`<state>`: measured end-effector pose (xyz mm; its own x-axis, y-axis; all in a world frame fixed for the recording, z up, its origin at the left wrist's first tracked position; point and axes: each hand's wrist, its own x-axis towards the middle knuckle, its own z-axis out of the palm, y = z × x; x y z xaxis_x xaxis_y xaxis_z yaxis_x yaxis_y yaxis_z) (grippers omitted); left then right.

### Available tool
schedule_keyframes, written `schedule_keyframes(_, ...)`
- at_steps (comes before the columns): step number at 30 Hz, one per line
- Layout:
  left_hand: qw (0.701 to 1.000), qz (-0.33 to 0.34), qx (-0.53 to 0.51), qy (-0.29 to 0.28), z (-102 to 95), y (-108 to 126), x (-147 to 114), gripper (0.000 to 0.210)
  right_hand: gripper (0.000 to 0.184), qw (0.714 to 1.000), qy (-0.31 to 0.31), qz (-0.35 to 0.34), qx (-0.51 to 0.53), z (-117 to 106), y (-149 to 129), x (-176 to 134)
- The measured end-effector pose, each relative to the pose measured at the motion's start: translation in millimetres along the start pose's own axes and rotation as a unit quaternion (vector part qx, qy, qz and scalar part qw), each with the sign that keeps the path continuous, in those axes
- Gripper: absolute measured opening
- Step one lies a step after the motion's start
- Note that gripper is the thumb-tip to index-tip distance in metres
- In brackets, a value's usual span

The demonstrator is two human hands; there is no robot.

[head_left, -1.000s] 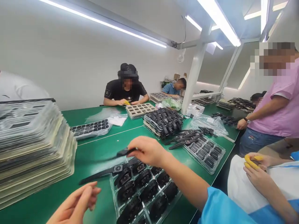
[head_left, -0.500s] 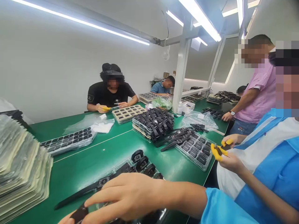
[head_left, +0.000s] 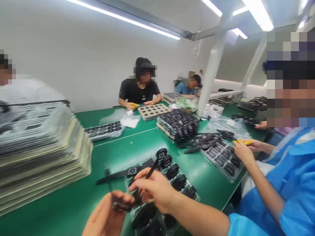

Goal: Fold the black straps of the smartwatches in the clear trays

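My left hand (head_left: 108, 214) and my right hand (head_left: 154, 188) meet low in the view above a clear plastic tray (head_left: 194, 196) of coiled black watches. Both hands grip one black watch (head_left: 123, 205); its strap (head_left: 152, 168) sticks up past my right fingers. Another black watch (head_left: 115, 175) lies flat and stretched out on the green table (head_left: 128, 147), just beyond my hands.
A tall stack of trays (head_left: 39, 154) stands at the left. Further back lie a tray of watch faces (head_left: 103, 130), a heap of black watches (head_left: 179, 126) and another tray (head_left: 221, 157). A co-worker in blue sits at my right; others sit across the table.
My right hand drew back from the table with a watch and met my left hand, which now grips it too. The view swung left and back to the right.
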<state>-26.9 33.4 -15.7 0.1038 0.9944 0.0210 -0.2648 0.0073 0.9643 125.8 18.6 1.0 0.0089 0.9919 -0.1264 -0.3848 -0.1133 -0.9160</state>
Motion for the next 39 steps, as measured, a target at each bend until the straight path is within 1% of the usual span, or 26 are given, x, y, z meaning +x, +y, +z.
schedule_keyframes(2, 0.999, -0.002, -0.015, -0.034, 5.1, 3.2, -7.1, 0.051, 0.052, 1.0, -0.004, -0.014, -0.007, -0.8, -5.3, 2.7)
schedule_keyframes(3, 0.998, -0.003, -0.003, -0.058, 6.1, 4.5, -9.2, 0.051, 0.049, 1.0, -0.007, -0.022, -0.015, -2.2, -5.7, 4.2)
schedule_keyframes(4, 0.998, 0.009, 0.013, -0.067, 6.1, 5.4, -10.4, 0.052, 0.047, 0.999, -0.012, -0.03, -0.023, -4.0, -4.8, 5.7)
schedule_keyframes(7, 0.992, 0.01, 0.085, -0.089, 2.6, 7.1, -12.5, 0.039, 0.041, 0.997, -0.028, -0.056, -0.051, -10.5, 1.6, 8.1)
schedule_keyframes(10, 0.985, 0.004, 0.145, -0.094, -1.4, 7.3, -15.1, 0.027, 0.051, 0.992, -0.036, -0.086, -0.086, -16.5, 5.8, 4.9)
schedule_keyframes(11, 0.981, 0.013, 0.166, -0.096, -2.4, 6.7, -16.1, 0.025, 0.051, 0.99, -0.034, -0.098, -0.1, -17.8, 6.3, 3.0)
schedule_keyframes(13, 0.972, 0.048, 0.211, -0.091, -3.7, 4.4, -18.0, 0.021, 0.047, 0.985, -0.028, -0.116, -0.127, -18.8, 7.5, -0.9)
schedule_keyframes(15, 0.957, 0.117, 0.255, -0.079, -4.2, 0.7, -19.9, 0.017, 0.045, 0.981, -0.024, -0.123, -0.145, -17.4, 10.0, -4.5)
schedule_keyframes(18, 0.912, 0.243, 0.322, -0.075, -4.0, -6.0, -22.2, 0.032, 0.042, 0.979, -0.031, -0.124, -0.157, -13.4, 16.5, -8.4)
schedule_keyframes(20, 0.882, 0.297, 0.358, -0.077, -4.0, -10.0, -22.6, 0.028, 0.041, 0.979, -0.031, -0.123, -0.159, -11.9, 20.4, -9.7)
schedule_keyframes(22, 0.859, 0.332, 0.384, -0.071, -4.7, -13.0, -21.7, 0.023, 0.04, 0.98, -0.022, -0.121, -0.159, -12.4, 22.6, -9.9)
schedule_keyframes(25, 0.828, 0.373, 0.412, -0.07, -7.1, -15.5, -18.8, 0.021, 0.038, 0.979, -0.006, -0.121, -0.163, -14.8, 22.8, -9.3)
schedule_keyframes(27, 0.816, 0.385, 0.426, -0.074, -8.6, -16.4, -17.4, 0.02, 0.039, 0.979, 0.007, -0.122, -0.164, -15.9, 22.3, -8.9)
schedule_keyframes(28, 0.814, 0.385, 0.429, -0.075, -9.0, -16.7, -17.1, 0.02, 0.039, 0.979, 0.013, -0.123, -0.164, -16.0, 22.3, -8.8)
schedule_keyframes(29, 0.817, 0.381, 0.427, -0.078, -8.9, -17.1, -17.1, 0.02, 0.039, 0.979, 0.018, -0.123, -0.163, -15.9, 22.5, -8.7)
schedule_keyframes(31, 0.839, 0.353, 0.405, -0.09, -7.5, -17.5, -17.8, 0.023, 0.04, 0.979, 0.019, -0.117, -0.165, -15.6, 23.7, -8.8)
schedule_keyframes(33, 0.875, 0.304, 0.361, -0.107, -5.3, -17.5, -18.4, 0.028, 0.038, 0.982, 0.001, -0.098, -0.163, -15.9, 24.9, -9.5)
schedule_keyframes(34, 0.897, 0.273, 0.332, -0.107, -4.4, -17.2, -18.2, 0.027, 0.036, 0.984, -0.017, -0.091, -0.151, -16.6, 25.2, -10.1)
schedule_keyframes(35, 0.921, 0.237, 0.294, -0.099, -3.9, -16.7, -17.6, 0.026, 0.041, 0.987, -0.041, -0.089, -0.126, -17.6, 25.0, -10.9)
schedule_keyframes(37, 0.967, 0.157, 0.19, -0.063, -4.1, -14.7, -15.3, 0.027, 0.064, 0.989, -0.088, -0.099, -0.06, -20.4, 23.4, -13.1)
schedule_keyframes(38, 0.984, 0.119, 0.126, -0.045, -4.6, -13.4, -14.0, 0.03, 0.071, 0.988, -0.1, -0.108, -0.039, -21.7, 22.3, -14.5)
schedule_keyframes(39, 0.994, 0.085, 0.062, -0.033, -5.1, -12.0, -12.8, 0.036, 0.072, 0.987, -0.1, -0.118, -0.042, -22.8, 21.4, -15.8)
